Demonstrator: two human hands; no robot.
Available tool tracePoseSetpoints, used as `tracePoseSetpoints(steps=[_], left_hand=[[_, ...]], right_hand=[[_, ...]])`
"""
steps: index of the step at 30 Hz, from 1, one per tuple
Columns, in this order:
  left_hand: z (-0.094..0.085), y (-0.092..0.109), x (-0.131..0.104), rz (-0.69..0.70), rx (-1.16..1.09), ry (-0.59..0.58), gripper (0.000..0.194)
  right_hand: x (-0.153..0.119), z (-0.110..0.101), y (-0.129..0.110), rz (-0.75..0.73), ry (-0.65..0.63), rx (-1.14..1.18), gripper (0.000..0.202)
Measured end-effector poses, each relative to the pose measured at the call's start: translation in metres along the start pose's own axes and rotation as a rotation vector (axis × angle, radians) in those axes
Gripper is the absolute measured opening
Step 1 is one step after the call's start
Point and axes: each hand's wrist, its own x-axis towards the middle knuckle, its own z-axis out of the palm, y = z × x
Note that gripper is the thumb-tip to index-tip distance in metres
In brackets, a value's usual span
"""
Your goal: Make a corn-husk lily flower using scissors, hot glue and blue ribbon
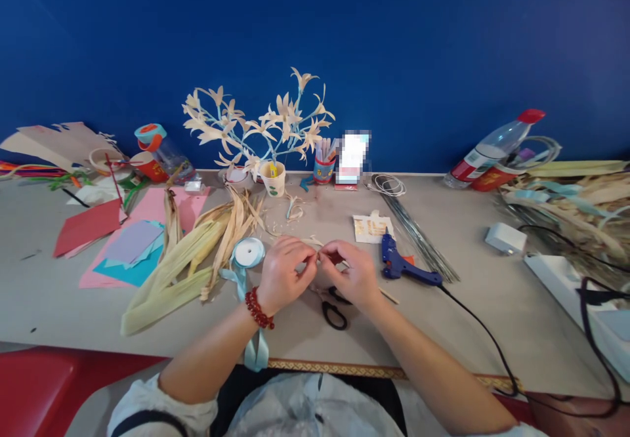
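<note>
My left hand (288,274) and my right hand (350,271) meet at the fingertips over the grey table, each in a pinch. Whatever lies between the fingertips is too small to make out. A thin pale stick (388,295) shows beside my right hand. Just below the hands are black-handled scissors (335,315), their blades hidden. A roll of light blue ribbon (249,252) stands left of my left hand, its loose end running under that wrist. To the right of my right hand lies a blue glue gun (406,265).
Corn husks (182,266) and coloured paper (135,247) lie left. Husk flowers stand in a paper cup (273,181) at the back. Wires (418,233), a white adapter (505,238), a power strip (566,306) and a tilted bottle (497,148) are right. The glue gun's cord crosses the front right.
</note>
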Motion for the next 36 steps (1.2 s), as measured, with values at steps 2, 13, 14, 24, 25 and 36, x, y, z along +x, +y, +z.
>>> tracePoseSetpoints(steps=[2,13,14,24,25,36], left_hand=[[0.0,0.0,0.0,-0.011,-0.004,-0.004,0.015],[0.0,0.0,-0.001,-0.073,-0.041,-0.013,0.015],[0.0,0.001,-0.001,-0.072,-0.047,-0.017,0.015],[0.001,-0.002,-0.003,-0.111,-0.105,0.043,0.013],[0.001,-0.001,-0.003,-0.108,-0.105,0.038,0.013],[0.0,-0.003,-0.003,-0.129,-0.119,0.069,0.015]], right_hand=[[0.002,-0.004,0.001,0.002,0.021,-0.042,0.009],[0.003,-0.006,-0.003,-0.01,-0.076,-0.065,0.006],[0.003,-0.006,-0.002,-0.009,-0.073,-0.075,0.005],[0.006,-0.013,0.0,0.029,-0.065,-0.015,0.006],[0.005,-0.01,-0.002,0.033,-0.088,-0.02,0.005],[0.008,-0.018,0.004,0.053,0.037,-0.098,0.004]])
